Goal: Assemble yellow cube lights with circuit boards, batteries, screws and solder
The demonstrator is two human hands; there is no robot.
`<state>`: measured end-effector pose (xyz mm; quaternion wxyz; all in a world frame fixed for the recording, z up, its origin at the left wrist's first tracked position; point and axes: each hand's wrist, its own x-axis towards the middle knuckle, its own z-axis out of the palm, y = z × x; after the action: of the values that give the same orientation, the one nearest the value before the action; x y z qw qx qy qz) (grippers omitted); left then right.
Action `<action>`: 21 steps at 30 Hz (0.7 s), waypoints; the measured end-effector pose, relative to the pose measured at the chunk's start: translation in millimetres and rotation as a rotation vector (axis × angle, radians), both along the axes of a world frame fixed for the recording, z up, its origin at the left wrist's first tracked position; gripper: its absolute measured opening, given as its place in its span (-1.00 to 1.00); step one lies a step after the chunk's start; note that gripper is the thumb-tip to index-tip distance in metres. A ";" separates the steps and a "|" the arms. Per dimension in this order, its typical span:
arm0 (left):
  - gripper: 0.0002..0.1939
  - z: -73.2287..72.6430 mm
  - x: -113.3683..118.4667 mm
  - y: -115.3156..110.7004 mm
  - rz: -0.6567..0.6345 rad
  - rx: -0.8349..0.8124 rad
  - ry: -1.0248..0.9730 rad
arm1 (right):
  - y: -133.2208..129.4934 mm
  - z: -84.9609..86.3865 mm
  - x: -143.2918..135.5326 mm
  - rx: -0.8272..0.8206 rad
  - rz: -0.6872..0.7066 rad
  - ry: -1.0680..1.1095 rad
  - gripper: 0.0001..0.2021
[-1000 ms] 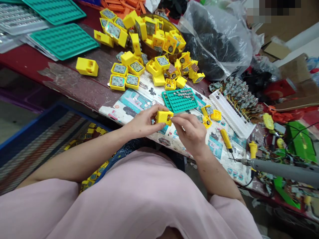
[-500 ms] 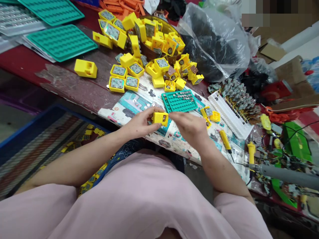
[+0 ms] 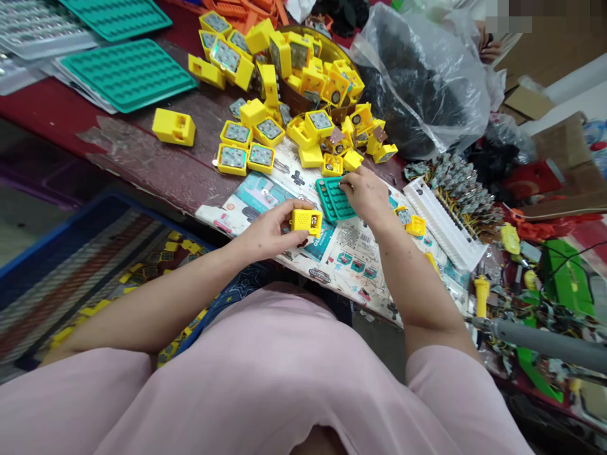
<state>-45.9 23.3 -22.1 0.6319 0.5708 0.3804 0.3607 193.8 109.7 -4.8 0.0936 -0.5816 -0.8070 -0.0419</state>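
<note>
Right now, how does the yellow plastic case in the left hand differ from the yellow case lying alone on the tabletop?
The held case is in the left hand, while the lone case lies on the dark red tabletop. The held case shows a face with small holes; the lone case shows a plain upper face. Both are yellow and have an opening.

Held box [image 3: 301, 221]: smooth plastic, faint sheen. Small tray [image 3: 337, 205]: moulded plastic, dimpled. Big bag [image 3: 422, 91]: clear plastic film, crinkled, glossy. Surface [image 3: 165, 172]: shiny, rough in scuffed patches. Printed sheet [image 3: 348, 249]: smooth, paper-like. Cardboard [image 3: 528, 102]: matt. Shirt [image 3: 265, 373]: soft matt cloth.
</note>
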 end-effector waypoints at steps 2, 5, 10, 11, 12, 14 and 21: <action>-0.45 2.9 1.8 0.3 -0.001 -0.030 -0.006 | -1.3 3.7 1.3 -0.024 -0.010 0.014 -0.84; -0.44 5.2 3.8 -0.8 0.010 -0.076 -0.026 | -20.0 16.3 -6.3 -0.002 0.000 0.052 -0.83; -0.42 4.5 7.3 -2.5 0.013 -0.146 -0.069 | -84.6 35.2 -29.8 0.199 0.255 0.259 -0.83; -0.42 4.5 8.4 -2.5 0.016 -0.126 -0.066 | -95.3 36.2 -32.6 0.242 0.285 0.253 -0.84; -0.44 4.7 9.7 -2.6 0.021 -0.095 -0.056 | -103.8 36.5 -34.6 0.284 0.307 0.224 -0.86; -0.47 5.4 11.9 -3.2 0.020 -0.020 -0.022 | -114.1 36.4 -36.1 0.351 0.341 0.113 -0.87; -0.53 1.9 14.3 -10.5 0.003 0.141 0.120 | -120.5 40.9 -35.7 0.345 0.370 -0.122 -0.76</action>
<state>-31.7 12.8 -20.2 0.5659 0.6339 0.3920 0.3526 158.0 -10.9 36.1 0.1487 -0.3960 -0.8847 -0.1958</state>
